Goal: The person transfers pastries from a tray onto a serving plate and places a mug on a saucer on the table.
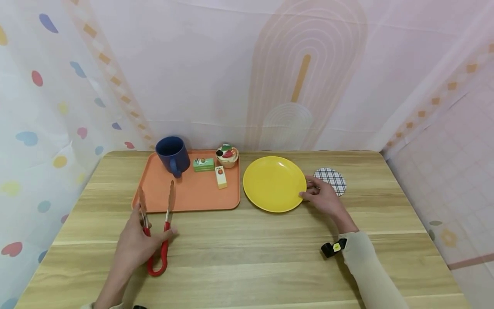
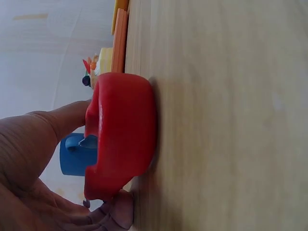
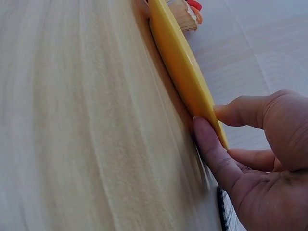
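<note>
My left hand point(image 1: 137, 244) spans a pair of red-handled tongs point(image 1: 164, 253), thumb over one arm and fingers at the other. The tongs' metal arms are spread, their tips over the orange tray point(image 1: 185, 201). In the left wrist view the red bend of the tongs point(image 2: 127, 125) lies close over the table, between thumb and fingers. My right hand point(image 1: 323, 197) pinches the right rim of a yellow plate point(image 1: 275, 183). The right wrist view shows thumb and fingers on both faces of the plate's edge point(image 3: 180, 62).
On the tray stand a blue mug point(image 1: 173, 156), a green cake slice point(image 1: 203, 165), a fruit-topped cupcake point(image 1: 227, 156) and a pale yellow cake piece point(image 1: 221, 177). A round checked coaster point(image 1: 335, 179) lies right of the plate. Patterned cloth point(image 1: 216, 77) hangs behind the wooden table point(image 1: 247, 257).
</note>
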`<state>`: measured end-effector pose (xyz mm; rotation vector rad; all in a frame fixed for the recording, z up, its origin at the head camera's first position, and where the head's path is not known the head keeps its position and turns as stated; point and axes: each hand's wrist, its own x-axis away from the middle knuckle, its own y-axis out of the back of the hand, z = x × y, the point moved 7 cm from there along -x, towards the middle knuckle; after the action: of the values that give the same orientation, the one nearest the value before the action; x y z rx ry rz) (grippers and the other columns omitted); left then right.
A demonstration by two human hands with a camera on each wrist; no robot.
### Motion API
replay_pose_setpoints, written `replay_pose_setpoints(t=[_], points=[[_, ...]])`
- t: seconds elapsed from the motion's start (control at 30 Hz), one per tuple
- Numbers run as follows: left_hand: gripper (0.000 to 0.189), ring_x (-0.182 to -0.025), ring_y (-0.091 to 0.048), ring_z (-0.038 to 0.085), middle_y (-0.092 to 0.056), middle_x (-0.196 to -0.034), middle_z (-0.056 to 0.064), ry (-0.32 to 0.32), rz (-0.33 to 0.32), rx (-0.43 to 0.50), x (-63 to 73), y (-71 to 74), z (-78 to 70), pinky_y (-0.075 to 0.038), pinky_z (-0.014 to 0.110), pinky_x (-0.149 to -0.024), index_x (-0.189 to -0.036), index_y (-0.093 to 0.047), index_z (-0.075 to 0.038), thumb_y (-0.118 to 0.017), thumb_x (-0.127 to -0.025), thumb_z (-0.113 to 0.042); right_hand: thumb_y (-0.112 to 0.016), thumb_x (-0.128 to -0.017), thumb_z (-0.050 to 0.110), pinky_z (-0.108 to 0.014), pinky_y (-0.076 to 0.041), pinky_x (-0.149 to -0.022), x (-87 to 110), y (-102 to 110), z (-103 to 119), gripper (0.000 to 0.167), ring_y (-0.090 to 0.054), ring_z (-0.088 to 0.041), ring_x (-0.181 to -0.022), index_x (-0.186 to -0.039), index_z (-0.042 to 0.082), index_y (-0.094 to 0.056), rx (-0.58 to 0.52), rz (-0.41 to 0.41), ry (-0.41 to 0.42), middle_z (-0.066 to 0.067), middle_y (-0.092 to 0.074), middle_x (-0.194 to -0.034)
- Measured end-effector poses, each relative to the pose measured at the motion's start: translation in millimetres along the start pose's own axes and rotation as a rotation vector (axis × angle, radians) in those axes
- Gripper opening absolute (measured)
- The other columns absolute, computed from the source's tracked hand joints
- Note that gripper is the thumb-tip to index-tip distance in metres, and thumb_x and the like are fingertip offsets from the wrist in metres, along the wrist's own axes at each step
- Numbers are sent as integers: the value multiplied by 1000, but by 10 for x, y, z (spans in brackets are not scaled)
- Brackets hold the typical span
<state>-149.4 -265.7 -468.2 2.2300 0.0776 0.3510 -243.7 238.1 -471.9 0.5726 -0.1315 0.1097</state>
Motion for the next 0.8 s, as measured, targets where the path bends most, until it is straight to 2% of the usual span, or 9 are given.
replay_pose_setpoints(t=[0.07, 0.23, 0.5, 0.63, 0.8], points=[[144, -96, -57, 36, -56, -113, 26, 23, 7, -18, -2, -3, 4, -46, 36, -68, -163, 8, -4, -81, -72, -70, -72, -94, 14, -19, -51, -72, -4, -2, 1, 64, -60, -18, -94, -151, 3, -47, 6, -6, -3, -19, -64, -127], [142, -82, -54, 30, -54, -100, 19, 53, 19, -29, -7, -7, -5, -41, 33, -61, -163, 8, -4, -82, -74, -68, -73, -94, 14, -18, -51, -71, -9, -9, -5, 63, -60, -20, -95, -150, 3, -47, 12, -18, -7, -18, -64, -126], [136, -91, -53, 35, -52, -97, 17, 60, 15, -45, 39, 0, 8, -44, 36, -66, -163, 7, -1, -79, -79, -65, -73, -94, 12, -19, -50, -72, -1, -43, -20, 62, -59, -20, -94, -149, 3, -48, -2, -7, -8, -17, -63, -122], [130, -82, -52, 30, -50, -91, 15, 41, 7, -39, 48, 5, -6, -39, 33, -60, -162, 0, 1, -79, -81, -62, -73, -93, 11, -19, -50, -71, -4, -38, -7, 60, -58, -20, -92, -148, 3, -50, -7, -16, 3, -17, -64, -120], [124, -75, -51, 26, -51, -88, 13, -15, 1, -39, 55, 24, -40, -37, 33, -58, -161, -6, 3, -79, -83, -59, -73, -93, 12, -19, -50, -71, -31, -26, -16, 61, -59, -20, -93, -148, 2, -49, -16, -16, 2, -18, -63, -122]])
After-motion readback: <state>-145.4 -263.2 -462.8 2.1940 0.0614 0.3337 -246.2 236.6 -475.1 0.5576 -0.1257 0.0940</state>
